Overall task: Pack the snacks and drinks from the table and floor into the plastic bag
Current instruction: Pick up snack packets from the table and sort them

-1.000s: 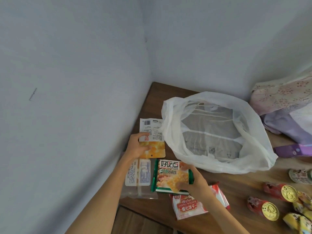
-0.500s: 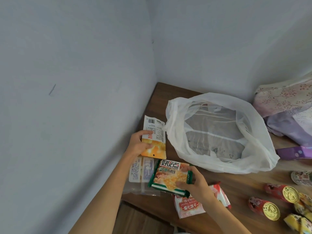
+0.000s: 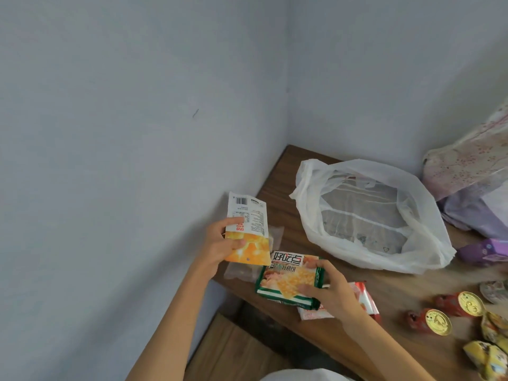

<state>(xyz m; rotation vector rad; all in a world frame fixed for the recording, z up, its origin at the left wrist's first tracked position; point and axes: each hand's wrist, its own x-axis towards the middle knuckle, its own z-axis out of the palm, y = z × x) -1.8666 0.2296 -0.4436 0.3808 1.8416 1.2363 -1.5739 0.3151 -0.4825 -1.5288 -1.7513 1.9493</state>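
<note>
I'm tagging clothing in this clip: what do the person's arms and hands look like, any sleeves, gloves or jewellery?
Both forearms are bare, no sleeves in view. The left hand and right hand wear no gloves, rings, watch or bracelet. A white garment edge shows at the bottom.

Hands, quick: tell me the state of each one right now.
Left hand: closed, holding the orange-and-white snack packet.
Right hand: closed, gripping the green biscuit pack.
</note>
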